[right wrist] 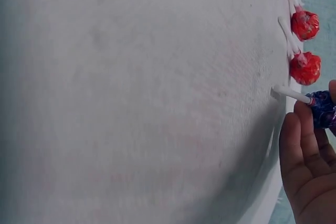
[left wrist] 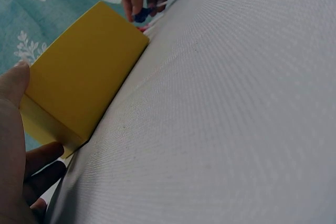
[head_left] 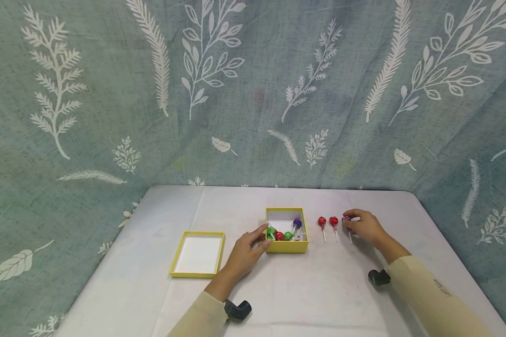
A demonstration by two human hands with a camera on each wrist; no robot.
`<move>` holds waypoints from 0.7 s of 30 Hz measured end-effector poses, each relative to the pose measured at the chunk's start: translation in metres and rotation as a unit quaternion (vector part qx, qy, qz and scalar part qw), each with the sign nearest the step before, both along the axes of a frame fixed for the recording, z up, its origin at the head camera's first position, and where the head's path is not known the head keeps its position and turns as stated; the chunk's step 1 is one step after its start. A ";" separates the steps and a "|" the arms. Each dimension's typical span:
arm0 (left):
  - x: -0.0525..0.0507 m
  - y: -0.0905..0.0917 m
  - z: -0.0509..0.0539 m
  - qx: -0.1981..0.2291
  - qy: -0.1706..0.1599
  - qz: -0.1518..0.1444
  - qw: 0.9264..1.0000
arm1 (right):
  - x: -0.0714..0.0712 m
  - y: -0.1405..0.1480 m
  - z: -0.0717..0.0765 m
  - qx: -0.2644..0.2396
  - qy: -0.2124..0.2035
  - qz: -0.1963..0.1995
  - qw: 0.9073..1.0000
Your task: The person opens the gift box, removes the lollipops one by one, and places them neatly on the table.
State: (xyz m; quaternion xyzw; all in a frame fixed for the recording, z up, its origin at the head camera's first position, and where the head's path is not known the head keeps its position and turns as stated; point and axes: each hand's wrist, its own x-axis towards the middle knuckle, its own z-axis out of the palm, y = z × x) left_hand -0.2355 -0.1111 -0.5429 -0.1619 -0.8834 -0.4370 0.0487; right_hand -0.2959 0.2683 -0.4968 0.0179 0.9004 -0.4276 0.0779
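Note:
An open yellow box (head_left: 286, 247) with a white inside holds several wrapped lollipops, among them green ones (head_left: 288, 236), a red one (head_left: 279, 236) and a purple one (head_left: 297, 223). My left hand (head_left: 243, 254) touches the box's left front corner with fairly straight fingers. To the right of the box, my right hand (head_left: 364, 228) pinches a purple-blue lollipop (right wrist: 322, 109) by its wrapped head, its white stick pointing toward me. Two red lollipops (head_left: 322, 221) (head_left: 334, 221) lie side by side between the box and that hand, sticks toward me.
The box's yellow-edged lid (head_left: 197, 254) lies to the left with its white inside up. White cloth covers the table (head_left: 312, 295). A leaf-patterned green curtain (head_left: 253, 93) hangs behind and along the sides. Dark devices (head_left: 238, 310) are strapped at both wrists.

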 end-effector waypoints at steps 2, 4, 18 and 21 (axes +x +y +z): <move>0.000 0.000 0.000 0.000 0.000 0.001 1.000 | -0.001 -0.002 -0.001 0.001 -0.006 -0.006 1.000; 0.000 0.000 0.000 0.001 0.002 0.001 1.000 | -0.002 -0.003 -0.001 0.008 -0.011 -0.011 1.000; 0.000 0.000 0.001 -0.005 0.005 0.002 1.000 | -0.009 -0.005 -0.005 0.081 -0.010 -0.009 0.997; 0.001 0.000 0.001 -0.005 0.003 0.002 1.000 | -0.009 -0.005 -0.006 0.090 -0.010 -0.005 0.996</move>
